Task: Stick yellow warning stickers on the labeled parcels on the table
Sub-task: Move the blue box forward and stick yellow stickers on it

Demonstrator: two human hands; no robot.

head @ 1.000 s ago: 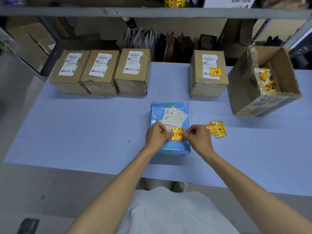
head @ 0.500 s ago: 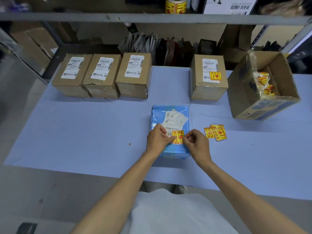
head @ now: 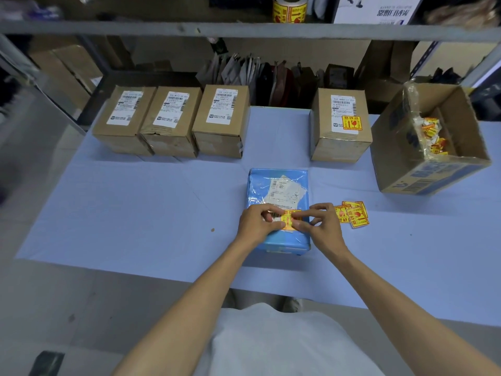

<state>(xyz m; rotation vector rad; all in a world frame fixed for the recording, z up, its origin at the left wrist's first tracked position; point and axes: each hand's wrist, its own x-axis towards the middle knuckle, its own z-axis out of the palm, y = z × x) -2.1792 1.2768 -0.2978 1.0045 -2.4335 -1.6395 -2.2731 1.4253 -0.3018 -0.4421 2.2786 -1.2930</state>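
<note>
Blue parcel lies flat on the surface, near the front edge, centre. A white label sits on its top, wrinkled.

Sticker, yellow with red print, is at the label's near end, over the parcel. Left hand has its fingers curled and pinches the sticker's left edge. Right hand pinches the right edge between thumb and forefinger, its other fingers raised. Cannot tell if the sticker is pressed flat yet.

Loose stickers, a small overlapping pile, lie on the surface just right of the right hand, not touching the parcel.

Back row, left side: left box, middle box and third box stand side by side, close together. Each has a white label on top and no yellow sticker.

Fourth box stands apart to the right. It has a white label with a yellow sticker at the label's corner.

Far right: open carton, tilted, with yellow scraps inside.

Shelf above the back row carries a roll of yellow stickers.
</note>
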